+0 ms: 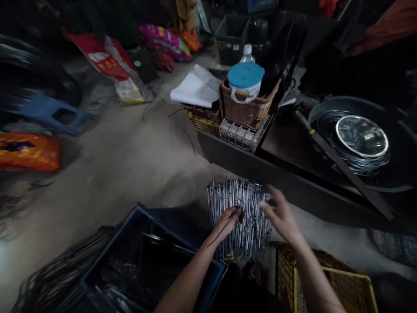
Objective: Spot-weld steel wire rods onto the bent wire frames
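A person's two bare hands worked above a dense pile of slim, silvery metal rods (249,237), which lay just off the view's centre toward five o'clock; what supported it could not be made out. The left hand (230,219), thumb and curled fingers pressed together, appeared to pinch a thin, dark, wire-like strand (216,238) that trailed toward seven o'clock across the wrist.

Handling so fine a strand well probably called for a light grip near one end, its tail steered clear of the crowded rod tips where it might snag, and the free hand ready to take the far end without pushing the rods out of line.

The left forearm reached up from seven o'clock, its hand low over the pile's middle. The right hand (282,215) hung at the pile's two o'clock edge, thumb and fingers spread, blurred and apparently holding nothing, its forearm rising from five o'clock. From the pile, a dark-blue plastic crate (112,244) sat at eight o'clock, a yellow lattice-sided plastic crate (345,276) at four, and a low, dark, flat tabletop (286,139) at one.
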A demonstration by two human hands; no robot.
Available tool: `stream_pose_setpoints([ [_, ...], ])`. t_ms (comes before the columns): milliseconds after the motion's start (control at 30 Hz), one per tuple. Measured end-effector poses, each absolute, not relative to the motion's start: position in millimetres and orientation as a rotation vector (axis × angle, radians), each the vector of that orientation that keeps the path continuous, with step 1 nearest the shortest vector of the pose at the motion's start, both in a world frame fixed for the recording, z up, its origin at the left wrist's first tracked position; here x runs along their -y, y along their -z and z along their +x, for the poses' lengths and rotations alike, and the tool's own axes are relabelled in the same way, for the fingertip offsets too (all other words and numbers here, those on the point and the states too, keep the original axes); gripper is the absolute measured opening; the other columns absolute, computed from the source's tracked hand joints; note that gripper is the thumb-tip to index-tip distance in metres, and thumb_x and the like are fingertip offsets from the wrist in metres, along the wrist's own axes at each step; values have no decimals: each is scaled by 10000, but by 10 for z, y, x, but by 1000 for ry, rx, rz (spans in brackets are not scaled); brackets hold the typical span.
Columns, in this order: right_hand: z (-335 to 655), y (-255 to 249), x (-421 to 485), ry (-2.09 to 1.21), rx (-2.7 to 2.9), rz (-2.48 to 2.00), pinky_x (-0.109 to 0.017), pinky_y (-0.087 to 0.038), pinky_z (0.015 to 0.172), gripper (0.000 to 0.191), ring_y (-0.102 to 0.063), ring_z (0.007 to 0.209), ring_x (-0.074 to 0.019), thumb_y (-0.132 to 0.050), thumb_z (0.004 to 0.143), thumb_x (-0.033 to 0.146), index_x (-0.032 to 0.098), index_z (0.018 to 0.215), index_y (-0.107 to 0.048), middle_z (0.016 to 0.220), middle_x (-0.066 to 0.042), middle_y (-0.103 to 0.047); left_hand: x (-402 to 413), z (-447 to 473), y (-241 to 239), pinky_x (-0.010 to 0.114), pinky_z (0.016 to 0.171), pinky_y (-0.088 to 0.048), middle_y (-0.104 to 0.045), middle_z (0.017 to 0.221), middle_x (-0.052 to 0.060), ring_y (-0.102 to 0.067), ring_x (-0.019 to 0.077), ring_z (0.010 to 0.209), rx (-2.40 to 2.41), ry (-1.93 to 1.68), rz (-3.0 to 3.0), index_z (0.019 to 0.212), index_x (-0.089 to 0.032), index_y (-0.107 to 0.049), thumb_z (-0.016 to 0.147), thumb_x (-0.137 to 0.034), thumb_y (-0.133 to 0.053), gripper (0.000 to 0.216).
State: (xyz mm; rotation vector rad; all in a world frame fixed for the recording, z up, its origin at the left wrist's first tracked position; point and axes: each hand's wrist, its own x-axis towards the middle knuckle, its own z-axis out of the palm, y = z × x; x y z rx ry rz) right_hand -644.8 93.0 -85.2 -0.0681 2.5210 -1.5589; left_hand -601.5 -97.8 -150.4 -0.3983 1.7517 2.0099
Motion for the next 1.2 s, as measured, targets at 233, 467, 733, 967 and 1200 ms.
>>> stream_pose_setpoints([
  [233,-6283,1394,-558,1836,-1882,109,-244,-434,534,382,-497,544,-127,-575,864,546,187,734,-575,603,21,-527,1048,-6009,1446,229,522,-368,-530,647,-18,-456,97,540,-1704,-1994,-468,745,-166,-554,788,-656,-572,492],
  [467,-5760,943,-677,1768,-2192,-186,-317,-468,763,230,-587,821,-197,-529,941,380,222,835,-659,842,-49,-617,1235,-6137,1464,225,417,-386,-608,623,-10,-519,124,450,-1333,-1970,-640,858,-208,-479,798,-685,-535,484],
  [733,-5739,1001,-728,1611,-2434,-162,-296,-430,700,261,-540,741,-181,-479,965,363,220,798,-618,759,-31,-566,1347,-6244,1359,244,466,-415,-641,670,14,-509,109,426,-1700,-1561,-255,796,-181,-586,812,-721,-454,557],
  [967,-6632,1606,-675,1643,-2443,188,-285,-438,616,373,-543,640,-183,-481,897,541,222,707,-504,645,-4,-527,1270,-6191,1311,291,717,-434,-527,595,4,-528,166,620,-2117,-1476,-172,502,-208,-481,806,-609,-551,509],
  [1200,-6524,1850,-576,1785,-2179,366,-249,-441,522,405,-523,573,-155,-519,833,616,230,724,-462,633,13,-524,1290,-6020,1455,289,667,-428,-554,614,10,-513,153,562,-2123,-1554,-382,570,-210,-531,807,-567,-564,430],
])
